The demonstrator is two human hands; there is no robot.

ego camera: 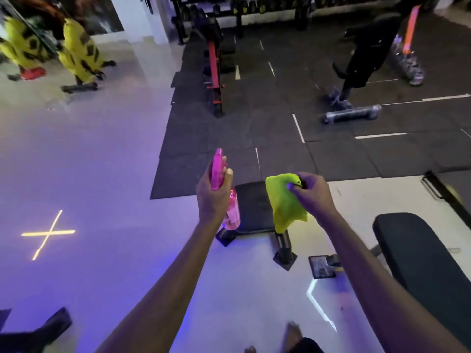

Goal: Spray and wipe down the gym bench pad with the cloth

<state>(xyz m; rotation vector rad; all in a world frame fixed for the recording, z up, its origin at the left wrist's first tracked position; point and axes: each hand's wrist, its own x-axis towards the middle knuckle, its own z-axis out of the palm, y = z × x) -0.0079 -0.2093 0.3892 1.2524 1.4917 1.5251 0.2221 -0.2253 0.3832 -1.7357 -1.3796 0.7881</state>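
Observation:
My left hand (212,193) grips a pink spray bottle (230,207) by its neck, the pink trigger head sticking up above my fingers. My right hand (312,193) pinches a yellow-green cloth (285,202) that hangs down loosely. Both are held up in front of me over a small black bench pad (254,207) on short metal legs. A larger black bench pad (428,266) lies at the lower right, close to my right forearm.
Black rubber floor tiles (280,123) cover the area ahead, with a red-framed bench (214,70), a black bench (364,54) and a dumbbell rack at the back. Yellow machines (76,52) stand at the upper left. A lit cross (47,234) marks the white floor.

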